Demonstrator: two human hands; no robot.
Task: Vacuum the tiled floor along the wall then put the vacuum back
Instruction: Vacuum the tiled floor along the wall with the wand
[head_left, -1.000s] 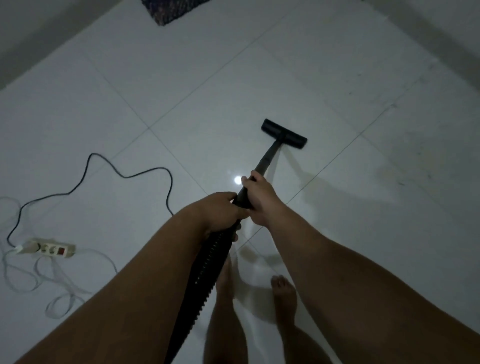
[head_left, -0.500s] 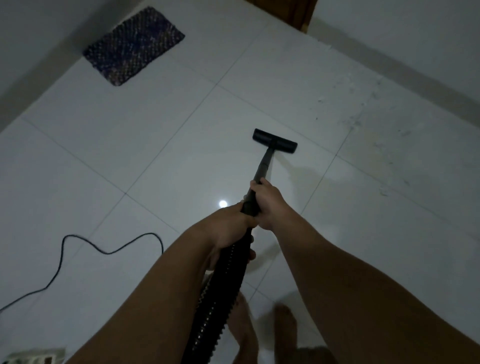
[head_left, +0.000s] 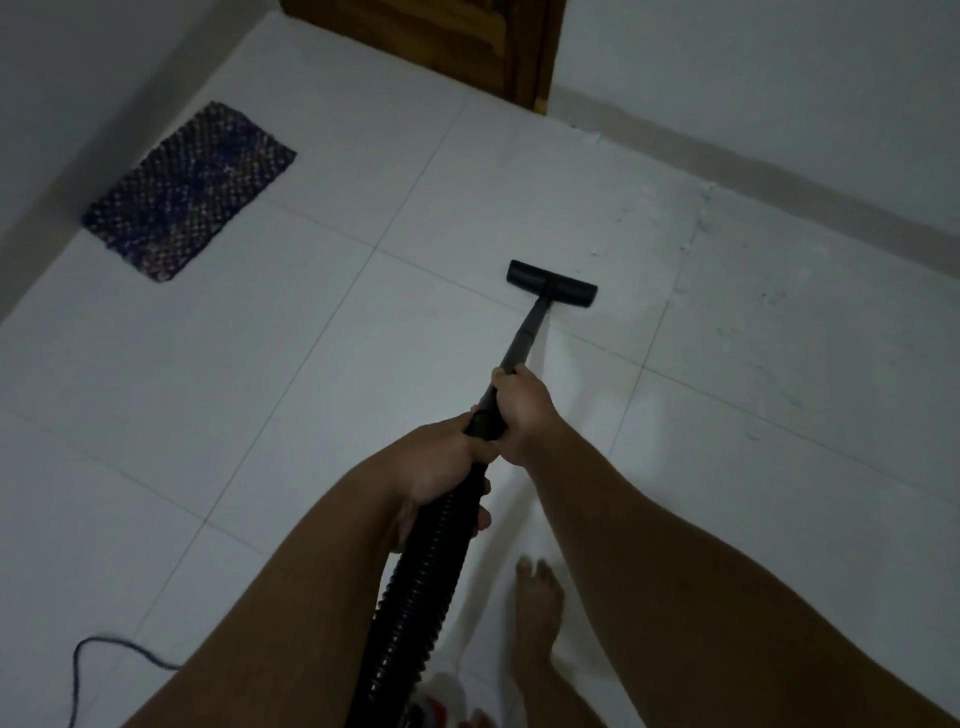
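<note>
The room was dim and the picture grainy, with a bluish-grey cast. The white floor (head_left: 311, 389) looked brightest near the middle, the corners darkened, and the wall (head_left: 779, 78) lines bent at the edges.

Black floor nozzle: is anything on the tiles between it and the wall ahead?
Nothing solid: between the black floor nozzle and the grey wall skirting lie only bare white tiles with faint dusty marks.

2 hands (head_left: 483, 441), 1 vacuum (head_left: 551, 285), 1 mat (head_left: 189, 192)

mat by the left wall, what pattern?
Dark blue-purple mat with a light dotted weave; head view.
</note>
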